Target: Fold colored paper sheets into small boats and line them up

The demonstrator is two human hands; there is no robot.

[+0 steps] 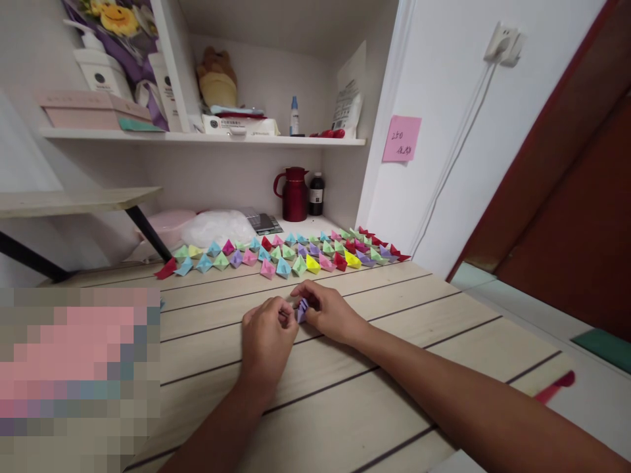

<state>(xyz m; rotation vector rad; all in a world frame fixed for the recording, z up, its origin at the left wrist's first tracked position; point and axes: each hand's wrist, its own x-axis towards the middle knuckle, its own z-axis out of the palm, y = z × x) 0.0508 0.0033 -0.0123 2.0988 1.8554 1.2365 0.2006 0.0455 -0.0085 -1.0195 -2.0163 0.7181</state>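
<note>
My left hand (266, 338) and my right hand (328, 312) meet over the wooden table (374, 394), fingers pinched together on a small folded piece of purple paper (302, 310). Only a corner of the paper shows between the fingertips. Beyond the hands, rows of several small folded paper boats (296, 256) in red, green, blue, pink, yellow and purple lie along the far side of the table.
A red jug (294, 194) and a dark bottle (316, 194) stand in the alcove behind the boats, beside a clear plastic bag (217, 226). A shelf (207, 138) above carries boxes and bottles. A pink sticky note (401, 138) hangs on the wall. A blurred patch covers the lower left.
</note>
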